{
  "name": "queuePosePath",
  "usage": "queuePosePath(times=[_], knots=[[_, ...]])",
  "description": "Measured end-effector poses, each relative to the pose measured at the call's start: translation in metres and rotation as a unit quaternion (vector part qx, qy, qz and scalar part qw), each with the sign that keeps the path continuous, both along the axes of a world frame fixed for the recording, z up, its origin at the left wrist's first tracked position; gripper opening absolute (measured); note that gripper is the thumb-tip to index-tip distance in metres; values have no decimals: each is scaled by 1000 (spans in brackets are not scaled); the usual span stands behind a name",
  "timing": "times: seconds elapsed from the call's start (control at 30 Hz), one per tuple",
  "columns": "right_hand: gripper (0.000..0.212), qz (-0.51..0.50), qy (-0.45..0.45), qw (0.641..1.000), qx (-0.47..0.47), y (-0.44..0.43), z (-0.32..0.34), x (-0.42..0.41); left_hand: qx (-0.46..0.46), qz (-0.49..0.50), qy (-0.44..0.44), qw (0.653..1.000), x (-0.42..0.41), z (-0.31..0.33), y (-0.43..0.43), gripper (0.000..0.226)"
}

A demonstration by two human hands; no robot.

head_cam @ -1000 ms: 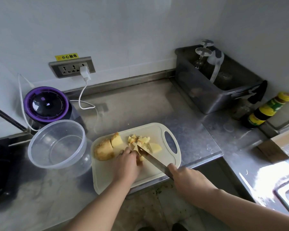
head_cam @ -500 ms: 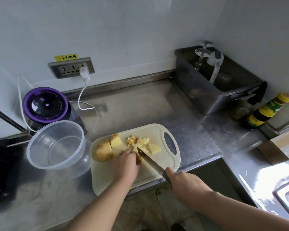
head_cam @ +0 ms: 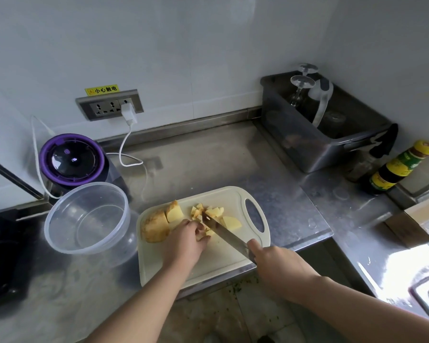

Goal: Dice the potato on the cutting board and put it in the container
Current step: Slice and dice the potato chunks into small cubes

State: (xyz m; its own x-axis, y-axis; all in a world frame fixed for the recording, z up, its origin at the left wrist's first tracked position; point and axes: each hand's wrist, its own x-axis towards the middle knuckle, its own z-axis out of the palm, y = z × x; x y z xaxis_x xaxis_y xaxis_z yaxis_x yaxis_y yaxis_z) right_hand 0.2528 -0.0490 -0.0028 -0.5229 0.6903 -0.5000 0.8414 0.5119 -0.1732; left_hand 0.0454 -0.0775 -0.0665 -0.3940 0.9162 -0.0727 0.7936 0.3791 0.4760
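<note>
Dicing is in progress, about half done by estimate; transfer not begun; the container [head_cam: 60, 219] sits just left of the cutting board [head_cam: 208, 266] on the steel counter [head_cam: 233, 164] and holds no potato.

All of the potato [head_cam: 156, 227] is on the board; two large chunks lie at its far-left part, uncut, one with skin showing; a small heap of dice [head_cam: 208, 211] lies at far centre; one bigger wedge [head_cam: 232, 222] lies just right of the heap.

The left hand [head_cam: 186, 240] has its fingers curled over a piece of potato and pins it to the board; most of that piece is hidden under the fingers. The right hand [head_cam: 275, 266] is wrapped round the handle of the knife [head_cam: 224, 235]; the blade runs up and left from the handle, its tip among the dice, just beside the left fingertips.

Left to do, as judged: finish the pinned piece; cut the wedge and both chunks; move all the dice into the container.
</note>
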Motion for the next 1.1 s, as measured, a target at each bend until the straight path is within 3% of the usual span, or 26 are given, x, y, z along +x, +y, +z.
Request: queuePosePath(times=[0.13,0.27,0.5,0.63,0.87,1.1], knots=[[31,-10,18,1000,8,2,1,-1,-12,-69,-19,997,-26,4,-8,35],[29,-16,24,999,16,1,1,-4,-124,-225,40,966,-40,10,-10,56],[30,-20,24,999,10,-2,1,-9,-158,-269,122,942,-42,7,2,41],[32,-15,22,1000,6,-5,0,-10,-170,-228,117,952,-37,6,1,35],[43,5,1,1000,-6,-14,-2,-24,-107,-26,33,993,-15,-2,-19,26],[41,19,6,1000,-18,-23,-8,-36,-86,9,4,996,-14,-7,-30,31]])
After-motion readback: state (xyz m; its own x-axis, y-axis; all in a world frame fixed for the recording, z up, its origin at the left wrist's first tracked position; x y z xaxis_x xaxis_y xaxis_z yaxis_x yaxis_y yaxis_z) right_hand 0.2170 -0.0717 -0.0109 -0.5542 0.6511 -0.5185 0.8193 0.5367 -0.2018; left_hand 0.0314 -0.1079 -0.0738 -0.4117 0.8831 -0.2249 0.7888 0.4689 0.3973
